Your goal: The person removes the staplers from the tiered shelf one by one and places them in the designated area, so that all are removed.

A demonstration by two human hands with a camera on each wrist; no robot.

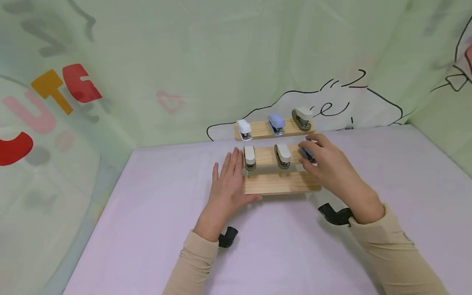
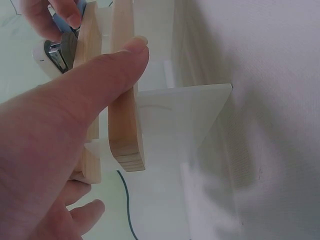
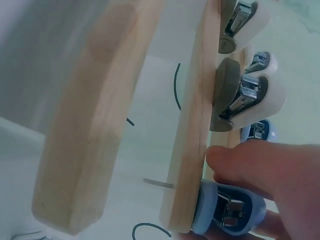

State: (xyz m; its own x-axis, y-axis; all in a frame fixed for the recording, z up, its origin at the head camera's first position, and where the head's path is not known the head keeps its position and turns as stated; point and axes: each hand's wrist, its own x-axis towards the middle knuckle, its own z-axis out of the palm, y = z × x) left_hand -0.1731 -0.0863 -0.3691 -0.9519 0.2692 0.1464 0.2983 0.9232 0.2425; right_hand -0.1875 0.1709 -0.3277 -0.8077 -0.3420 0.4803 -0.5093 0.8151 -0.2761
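Note:
A three-tier stand of wooden boards with clear supports stands on the table. My right hand [image 1: 337, 166] pinches a blue mini stapler [image 3: 232, 207] between thumb and fingers at the right end of the middle board [image 3: 182, 200]. The stapler touches that board. My left hand [image 1: 228, 188] rests along the stand's left end with straight fingers, its thumb [image 2: 95, 75] pressed on the front edge of the lowest board [image 1: 282, 183]. Two white staplers with grey bases, one at the left [image 1: 249, 155] and one in the middle [image 1: 283, 155], sit on the middle board.
On the top board [image 1: 258, 130] sit a white stapler [image 1: 244, 128], a blue one [image 1: 276, 123] and a white one with a grey base [image 1: 303, 118]. A pale cloth covers the table [image 1: 155, 213]. Behind it hangs a printed green curtain [image 1: 184, 61].

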